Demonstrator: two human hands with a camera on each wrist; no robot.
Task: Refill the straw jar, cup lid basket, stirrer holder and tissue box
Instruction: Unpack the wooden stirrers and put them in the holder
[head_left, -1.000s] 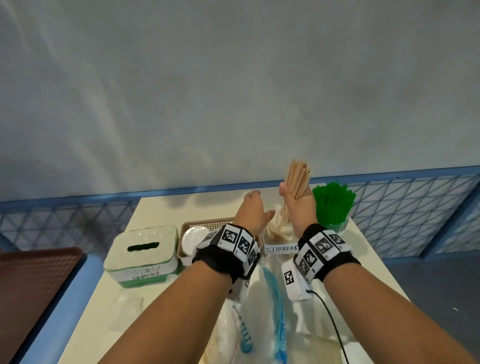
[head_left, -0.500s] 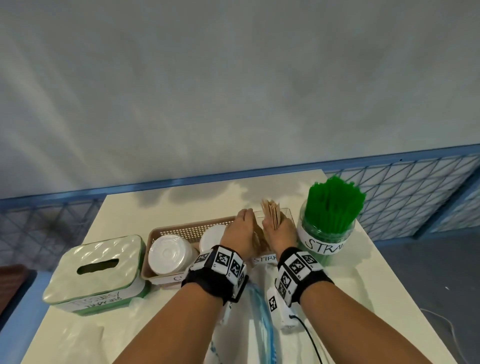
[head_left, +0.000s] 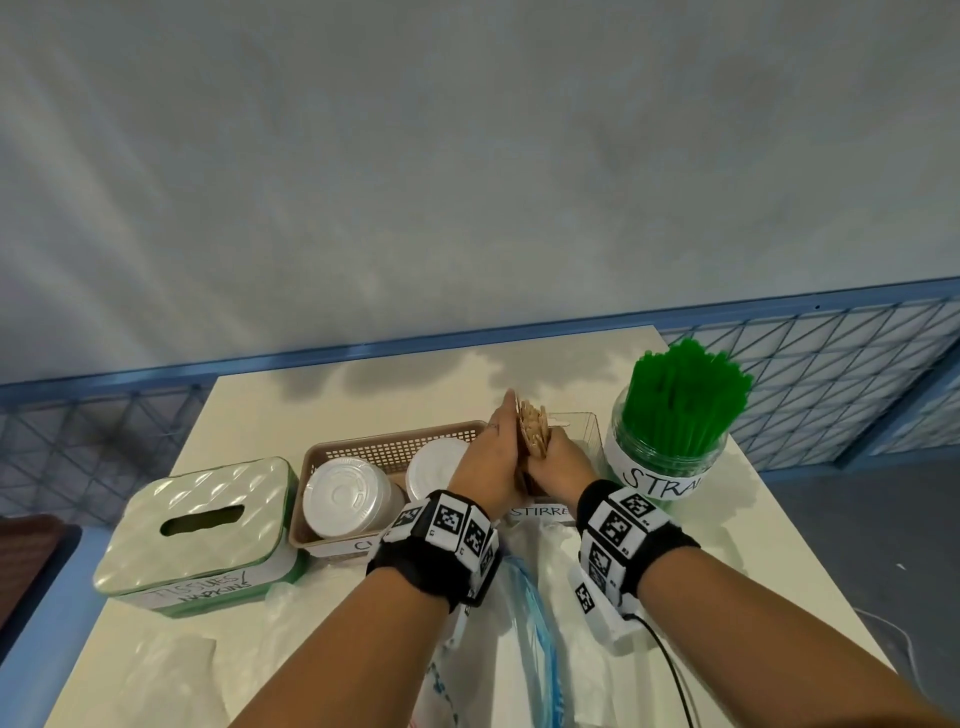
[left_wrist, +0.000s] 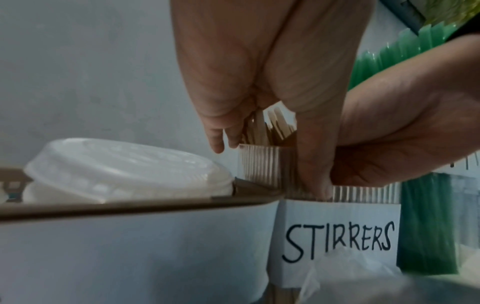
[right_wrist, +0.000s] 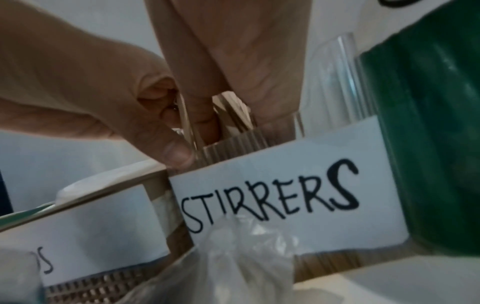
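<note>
A bundle of wooden stirrers (head_left: 532, 429) stands upright in the clear ribbed stirrer holder (head_left: 586, 429), which is labelled STIRRERS (left_wrist: 337, 238). My left hand (head_left: 491, 460) presses along the bundle's left side, its thumb (right_wrist: 174, 151) at the holder's rim. My right hand (head_left: 558, 462) grips the bundle from the right, just above the holder. To the right, the straw jar (head_left: 665, 467) is packed with green straws (head_left: 683, 400). On the left, the brown lid basket (head_left: 395, 444) holds white cup lids (head_left: 345, 496). The green-and-white tissue box (head_left: 202, 525) is farthest left.
Crumpled clear plastic bags (head_left: 524, 623) lie on the cream table (head_left: 363, 395) under my forearms. A grey wall stands behind the table. Blue mesh railing (head_left: 831, 384) borders its right side, and the table's right edge drops to the floor.
The stirrer bundle has come down from above the table into the holder. My left hand, free a second ago, now closes against the bundle beside my right hand.
</note>
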